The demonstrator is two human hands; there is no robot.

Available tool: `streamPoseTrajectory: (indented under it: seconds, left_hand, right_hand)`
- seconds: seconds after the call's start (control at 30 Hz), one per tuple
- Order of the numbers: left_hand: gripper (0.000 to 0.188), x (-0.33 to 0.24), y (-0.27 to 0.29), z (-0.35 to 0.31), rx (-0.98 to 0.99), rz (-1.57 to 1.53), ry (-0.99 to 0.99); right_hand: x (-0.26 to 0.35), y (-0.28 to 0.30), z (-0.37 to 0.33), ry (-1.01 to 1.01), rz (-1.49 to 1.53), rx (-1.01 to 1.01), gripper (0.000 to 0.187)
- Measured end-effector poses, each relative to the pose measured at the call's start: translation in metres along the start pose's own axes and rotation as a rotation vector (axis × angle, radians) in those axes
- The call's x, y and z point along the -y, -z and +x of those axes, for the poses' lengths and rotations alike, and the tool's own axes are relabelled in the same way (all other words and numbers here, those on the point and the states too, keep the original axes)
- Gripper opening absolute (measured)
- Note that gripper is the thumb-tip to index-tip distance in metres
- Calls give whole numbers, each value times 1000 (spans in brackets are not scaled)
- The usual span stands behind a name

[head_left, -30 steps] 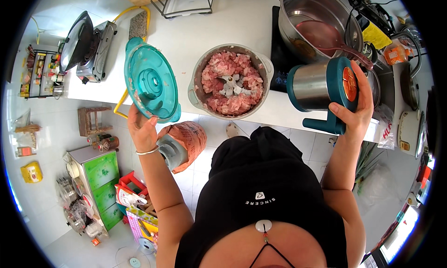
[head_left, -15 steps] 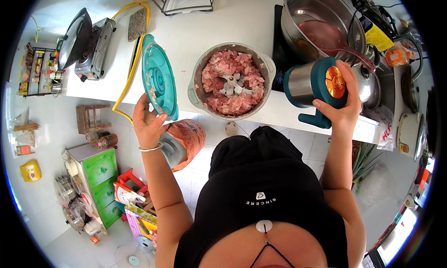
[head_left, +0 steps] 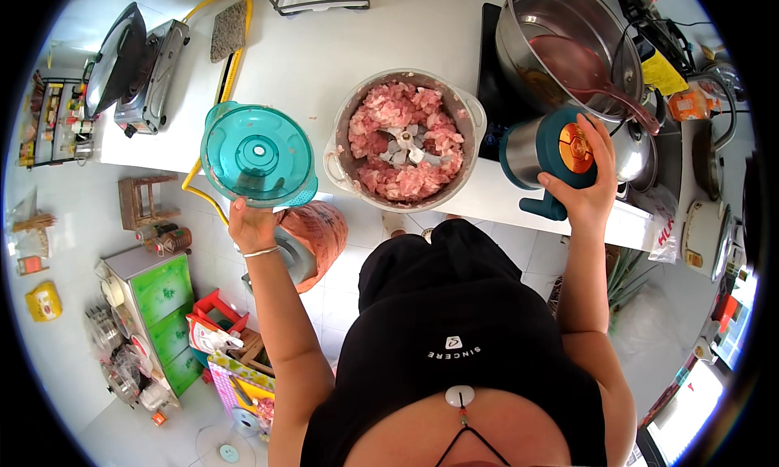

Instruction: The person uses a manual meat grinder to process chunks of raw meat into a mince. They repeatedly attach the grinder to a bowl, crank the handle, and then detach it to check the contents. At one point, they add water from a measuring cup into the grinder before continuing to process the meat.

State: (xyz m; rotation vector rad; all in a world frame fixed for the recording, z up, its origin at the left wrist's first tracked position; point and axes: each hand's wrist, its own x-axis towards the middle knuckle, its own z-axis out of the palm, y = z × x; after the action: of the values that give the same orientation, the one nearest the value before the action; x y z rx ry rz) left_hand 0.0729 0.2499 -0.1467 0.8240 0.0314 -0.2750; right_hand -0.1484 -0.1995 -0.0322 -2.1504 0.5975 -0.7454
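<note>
Standing at the counter (head_left: 349, 37), person in a black top (head_left: 446, 305) has both hands full.

Left hand (head_left: 253, 228): clamped on the near edge of a round teal lid (head_left: 260, 152), bracelet at the wrist; some fingers hidden behind the lid, so their spacing can't be told. Lid is held up left of the bowl, apart from it, broad face toward the camera, small hole in its middle.

Right hand (head_left: 588, 183): wrapped round the teal top of a steel jug (head_left: 523, 154), thumb on the near side, other fingers over the far side by the orange disc. Jug is tipped over, teal handle toward the person. Right of the bowl, apart from it.

Bowl (head_left: 336, 130): grey, two side grips, between the hands at the counter's front edge. Ground meat (head_left: 406, 102) rings the inside, blade hub (head_left: 406, 145) bare in the centre.

Below the counter, left: orange-red bag (head_left: 320, 244) around a grey container.

Further back, right: big steel pot (head_left: 560, 11) with a reddish scoop (head_left: 568, 65) in it. Back left: speckled grey slab (head_left: 229, 30) beside a yellow hose (head_left: 235, 68), then a small gas stove (head_left: 154, 81). Far edge: black wire rack (head_left: 283, 3).
</note>
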Motion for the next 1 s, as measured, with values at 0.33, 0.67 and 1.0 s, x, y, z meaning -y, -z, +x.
streamPoseTrajectory:
  seconds: [0.33,0.67,1.0]
  left_hand:
    - [65,-5,-10,-3,0,70,-36]
    - [66,-2,-17,-3,26,129,-35]
    - [68,-7,-69,-20,104,808,-220]
  right_hand:
    - [2,-4,2,-36,-37,0,85]
    - [1,-4,2,-37,8,-3,85]
    - [0,-3,2,-32,33,-17,83]
